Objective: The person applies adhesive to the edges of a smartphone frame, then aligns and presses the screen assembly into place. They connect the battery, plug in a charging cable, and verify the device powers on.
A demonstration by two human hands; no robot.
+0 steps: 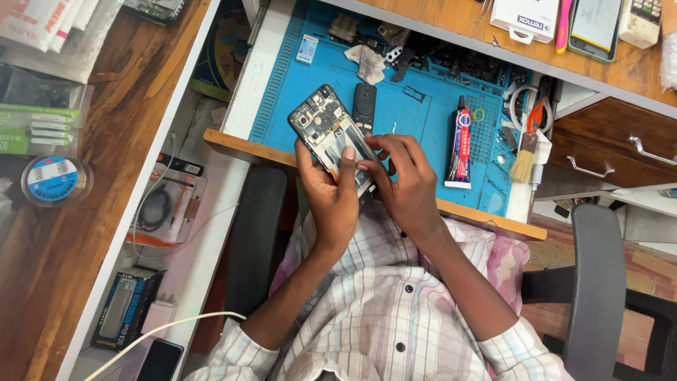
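Nearest the camera, your checked shirt (381,310) is filling the lower frame; you are sitting in a chair (599,282) pulled up to the bench.

Just above your lap, your left hand (331,194) is cradling an opened phone (330,134), back cover off, boards and inner plates showing. The left fingers are wrapping its lower half, thumb (348,159) lying across the face. The phone is tilting up to the left and hanging over the front edge of the pull-out bench tray (240,144), not resting on it.

Your right hand (405,176) is pressing in from the right, fingers bunched narrow at the phone's lower end. Whether they are pinching a small part or only pushing on one, I cannot tell; the fingertips are hiding the spot.

Judging progress: the cover is already off and the internals are exposed, so opening is done. Work inside looks under way at the lower end. Closing up looks left to do.

Beyond the hands, a blue work mat (423,106) is covering the tray. On it are lying:
- 1 small black remote-like piece (364,106), just past the phone
- 1 glue tube (461,144), to the right
- 1 small brush (523,162), further right
- 1 crumpled wipe (369,63), further back
- dark loose parts (451,63), along the far edge
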